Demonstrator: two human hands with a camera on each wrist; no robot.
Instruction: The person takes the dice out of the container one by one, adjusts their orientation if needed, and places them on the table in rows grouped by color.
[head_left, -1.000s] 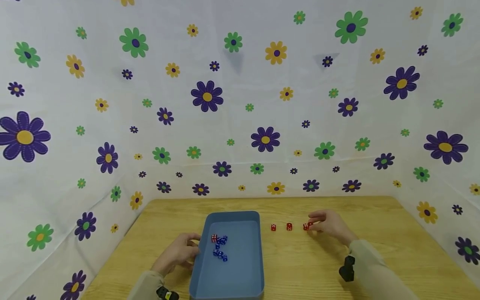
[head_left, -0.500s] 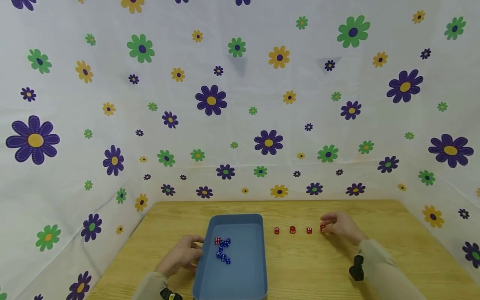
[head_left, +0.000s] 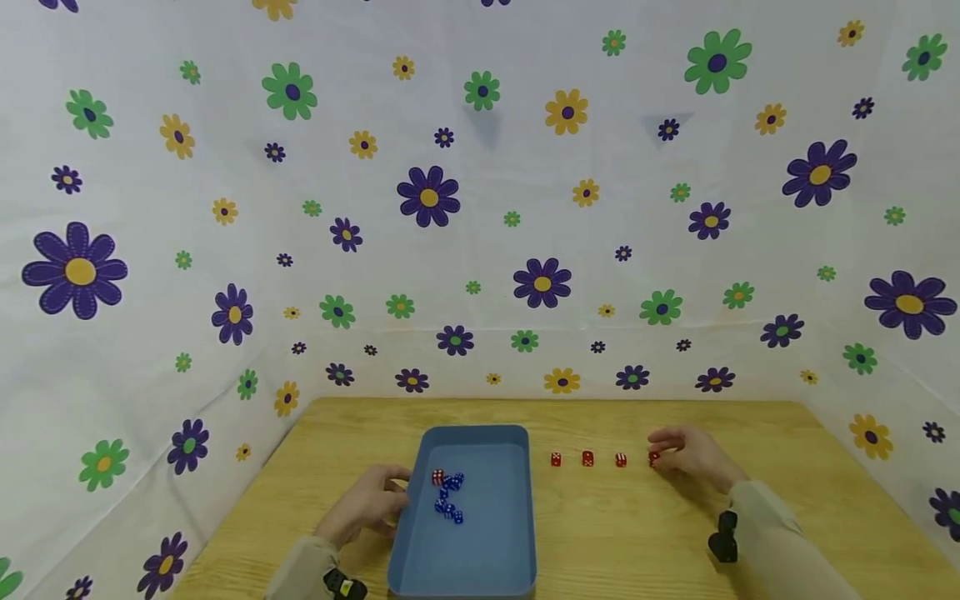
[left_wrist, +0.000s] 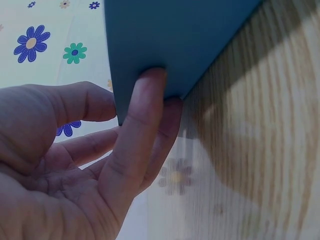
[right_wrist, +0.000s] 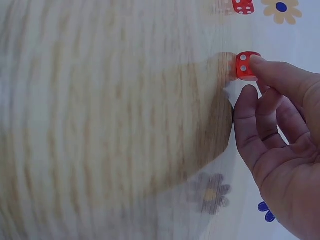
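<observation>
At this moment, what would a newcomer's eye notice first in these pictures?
Probably the flowered cloth behind the table would catch the eye first. Next comes the blue tray, with blue dice and one red die inside. To its right, four red dice form a row, the right hand pinching the rightmost die.

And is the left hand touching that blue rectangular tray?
Touching. The left wrist view shows fingertips of the left hand against the outside of the blue rectangular tray.

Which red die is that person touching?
The rightmost die in the row of four: the right hand touches it; the other three dice stand untouched.
</observation>
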